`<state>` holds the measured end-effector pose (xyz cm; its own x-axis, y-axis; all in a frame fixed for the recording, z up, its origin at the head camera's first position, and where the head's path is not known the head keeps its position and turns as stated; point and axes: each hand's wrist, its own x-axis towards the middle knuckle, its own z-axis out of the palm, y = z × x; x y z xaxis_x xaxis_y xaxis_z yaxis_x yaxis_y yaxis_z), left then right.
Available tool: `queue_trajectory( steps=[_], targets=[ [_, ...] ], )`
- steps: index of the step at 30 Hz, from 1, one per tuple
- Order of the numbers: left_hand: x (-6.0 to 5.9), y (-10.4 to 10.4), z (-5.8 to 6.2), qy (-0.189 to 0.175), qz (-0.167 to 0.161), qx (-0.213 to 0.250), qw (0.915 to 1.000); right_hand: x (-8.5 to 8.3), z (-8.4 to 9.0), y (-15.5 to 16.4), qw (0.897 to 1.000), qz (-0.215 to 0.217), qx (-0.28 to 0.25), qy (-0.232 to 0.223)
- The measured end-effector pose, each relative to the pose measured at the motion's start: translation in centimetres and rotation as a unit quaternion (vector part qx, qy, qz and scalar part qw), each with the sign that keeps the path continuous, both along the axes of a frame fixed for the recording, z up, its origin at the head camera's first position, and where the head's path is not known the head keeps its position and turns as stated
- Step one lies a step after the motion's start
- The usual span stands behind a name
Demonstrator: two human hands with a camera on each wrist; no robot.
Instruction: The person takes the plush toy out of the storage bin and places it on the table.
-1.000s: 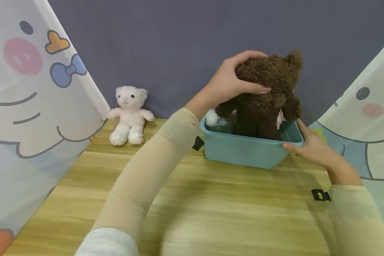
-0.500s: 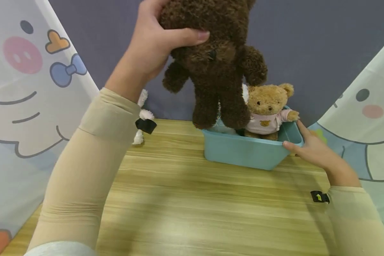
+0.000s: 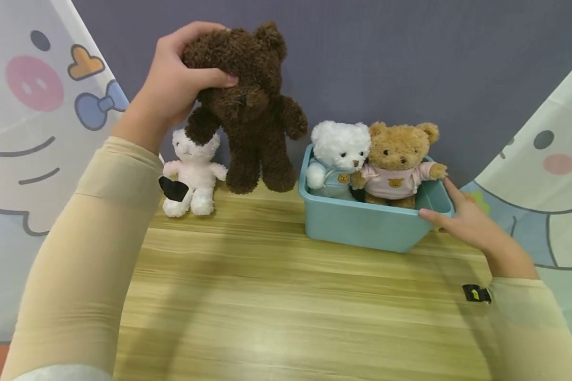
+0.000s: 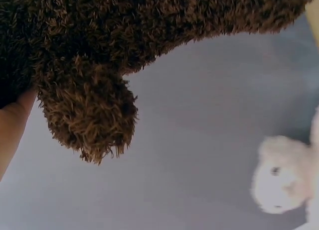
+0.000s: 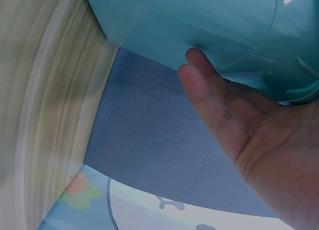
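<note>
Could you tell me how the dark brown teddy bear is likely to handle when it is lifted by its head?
Probably soft and floppy: the dark brown teddy bear dangles limply from the left hand. Likely light, since that one hand holds it aloft. Its shaggy fur should resist slipping.

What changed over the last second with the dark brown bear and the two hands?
The left hand, gripping the dark brown bear by the head, lifted it out of the teal bin and carried it left; it now hangs above the table beside the pink bear. Unchanged: the right hand on the bin's right corner, the white bear and tan bear inside.
</note>
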<state>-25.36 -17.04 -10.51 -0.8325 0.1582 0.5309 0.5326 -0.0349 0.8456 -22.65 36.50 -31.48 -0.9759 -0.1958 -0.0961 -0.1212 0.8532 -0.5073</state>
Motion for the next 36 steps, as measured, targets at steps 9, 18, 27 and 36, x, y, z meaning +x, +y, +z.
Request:
queue_trajectory(
  steps=[9, 18, 27, 36],
  targets=[
    [-4.3, -2.1, -5.5, -0.122, 0.048, -0.103, 0.9860, 0.4, 0.0, -0.4, 1.000, -0.004, -0.007, 0.006],
    [-6.6, -2.4, -10.9, -0.173, 0.047, -0.159, 0.9709, 0.7, -0.1, -0.9, 1.000, -0.004, -0.018, 0.013],
    [-7.3, -1.8, -13.4, -0.174, 0.059, -0.235, 0.9545, 0.7, -0.1, -1.2, 1.000, -0.004, -0.026, 0.016],
    [-8.6, -1.8, -16.4, -0.157, 0.072, -0.425, 0.8885, 0.7, -0.5, -1.2, 0.999, -0.013, -0.035, 0.009]
  ],
)
